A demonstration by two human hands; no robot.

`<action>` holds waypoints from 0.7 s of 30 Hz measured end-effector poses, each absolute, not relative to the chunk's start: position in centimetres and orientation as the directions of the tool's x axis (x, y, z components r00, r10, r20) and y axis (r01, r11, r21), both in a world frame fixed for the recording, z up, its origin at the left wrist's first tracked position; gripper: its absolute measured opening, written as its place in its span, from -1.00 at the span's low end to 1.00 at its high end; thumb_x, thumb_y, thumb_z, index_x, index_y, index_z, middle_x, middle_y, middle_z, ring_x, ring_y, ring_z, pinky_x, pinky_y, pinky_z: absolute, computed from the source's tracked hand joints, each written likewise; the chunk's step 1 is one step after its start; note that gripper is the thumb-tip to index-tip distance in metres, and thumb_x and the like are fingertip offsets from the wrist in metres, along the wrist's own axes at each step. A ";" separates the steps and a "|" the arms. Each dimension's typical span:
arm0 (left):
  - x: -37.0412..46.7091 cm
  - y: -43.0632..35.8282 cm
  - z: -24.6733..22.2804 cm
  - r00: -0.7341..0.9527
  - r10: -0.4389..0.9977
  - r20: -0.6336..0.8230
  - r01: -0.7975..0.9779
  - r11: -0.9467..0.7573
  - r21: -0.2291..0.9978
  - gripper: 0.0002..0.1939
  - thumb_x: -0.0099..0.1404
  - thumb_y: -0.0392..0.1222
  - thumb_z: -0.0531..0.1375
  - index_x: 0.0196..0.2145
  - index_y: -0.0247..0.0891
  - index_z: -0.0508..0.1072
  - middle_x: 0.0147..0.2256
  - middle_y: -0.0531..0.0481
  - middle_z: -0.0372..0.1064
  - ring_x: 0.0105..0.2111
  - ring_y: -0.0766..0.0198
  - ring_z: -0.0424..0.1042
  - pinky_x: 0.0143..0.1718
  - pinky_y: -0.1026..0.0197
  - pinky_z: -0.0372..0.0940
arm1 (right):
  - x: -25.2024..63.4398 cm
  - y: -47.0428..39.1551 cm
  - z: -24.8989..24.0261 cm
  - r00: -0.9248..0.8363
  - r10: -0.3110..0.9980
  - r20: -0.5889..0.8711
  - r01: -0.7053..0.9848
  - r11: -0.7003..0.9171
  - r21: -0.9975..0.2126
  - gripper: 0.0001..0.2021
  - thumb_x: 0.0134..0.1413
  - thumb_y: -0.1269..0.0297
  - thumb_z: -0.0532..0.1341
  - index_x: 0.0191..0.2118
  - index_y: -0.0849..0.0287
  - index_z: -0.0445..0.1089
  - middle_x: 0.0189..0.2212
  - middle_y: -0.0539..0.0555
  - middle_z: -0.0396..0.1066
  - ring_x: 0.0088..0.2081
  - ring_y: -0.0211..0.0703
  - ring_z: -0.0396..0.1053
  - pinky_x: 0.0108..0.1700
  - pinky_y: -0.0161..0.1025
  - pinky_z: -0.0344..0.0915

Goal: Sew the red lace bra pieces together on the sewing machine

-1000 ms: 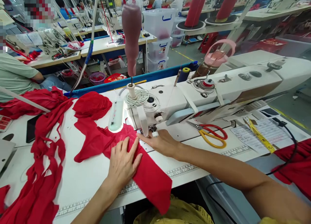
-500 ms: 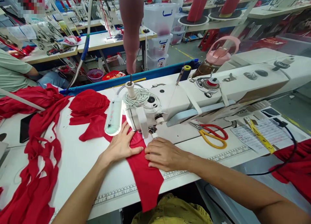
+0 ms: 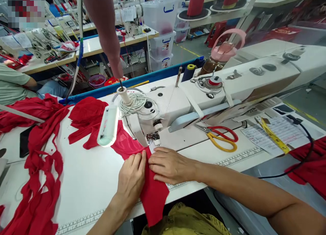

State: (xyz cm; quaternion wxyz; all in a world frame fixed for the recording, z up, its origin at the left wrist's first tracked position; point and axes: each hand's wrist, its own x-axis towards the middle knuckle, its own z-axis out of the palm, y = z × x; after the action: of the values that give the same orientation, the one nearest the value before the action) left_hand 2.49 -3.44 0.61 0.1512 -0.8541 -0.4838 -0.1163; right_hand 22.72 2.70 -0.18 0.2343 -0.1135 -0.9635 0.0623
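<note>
A piece of red fabric [image 3: 155,197] runs from under the sewing machine [image 3: 142,124] toward me, and its end hangs over the table's front edge. My left hand [image 3: 132,175] is closed on the fabric's left edge, fingertips pinching just in front of the needle area. Close beside it, my right hand [image 3: 171,165] lies on the fabric's right edge with its fingers bent and pressed together on the cloth. The two hands nearly touch at the fingertips. Machine head and hands hide the stitching point.
Scissors [image 3: 220,136] with red and yellow handles lie right of the needle, near a yellow tape measure [image 3: 273,136] on a paper sheet. Red fabric strips [image 3: 46,167] and a dark phone [image 3: 25,141] lie at left. A person in a pale green shirt [image 3: 12,82] sits beyond.
My left hand has drawn back from beside the machine head toward me, going from spread flat to pinching the fabric. My right hand stays on the cloth. The camera view has shifted slightly.
</note>
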 end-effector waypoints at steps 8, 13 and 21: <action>2.0 -2.4 0.5 0.494 0.814 0.306 0.869 -0.464 -0.168 -0.47 0.24 -0.49 0.06 0.18 -0.49 0.31 -0.24 -0.15 0.39 -0.34 0.13 0.26 -0.32 0.10 0.22 | 22.8 2.7 -0.1 -0.864 0.248 0.439 0.179 0.965 -0.192 -0.79 0.31 0.21 0.16 -0.17 0.24 0.45 -0.14 0.11 0.49 -0.16 -0.14 0.36 0.12 -0.09 0.19; 1.6 -1.3 0.6 0.509 0.800 0.319 0.861 -0.483 -0.162 -0.55 0.25 -0.46 0.08 0.10 -0.40 0.42 -0.26 -0.15 0.44 -0.29 0.10 0.33 -0.25 0.07 0.20 | 22.9 3.4 -0.2 -0.766 0.386 0.514 0.317 0.922 -0.220 -0.81 0.37 0.27 0.12 -0.08 0.19 0.45 -0.19 0.07 0.49 -0.20 -0.20 0.34 0.12 -0.12 0.14; 1.3 -0.9 0.2 0.501 0.769 0.398 0.857 -0.504 -0.104 -0.56 0.29 -0.45 0.06 0.10 -0.37 0.43 -0.03 -0.23 0.51 0.05 -0.03 0.40 0.24 -0.21 0.00 | 21.9 4.8 -1.2 -0.724 0.541 0.427 0.553 0.826 -0.108 -0.79 0.35 0.24 0.13 -0.18 0.22 0.46 -0.28 0.17 0.45 -0.17 0.00 0.28 -0.11 -0.08 0.13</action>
State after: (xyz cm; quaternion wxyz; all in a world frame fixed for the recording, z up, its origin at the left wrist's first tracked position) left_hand 1.29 -0.93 0.19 0.1454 -0.8539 -0.4761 -0.1518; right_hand 21.91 4.83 -1.25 0.2259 -0.2945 -0.9285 -0.0133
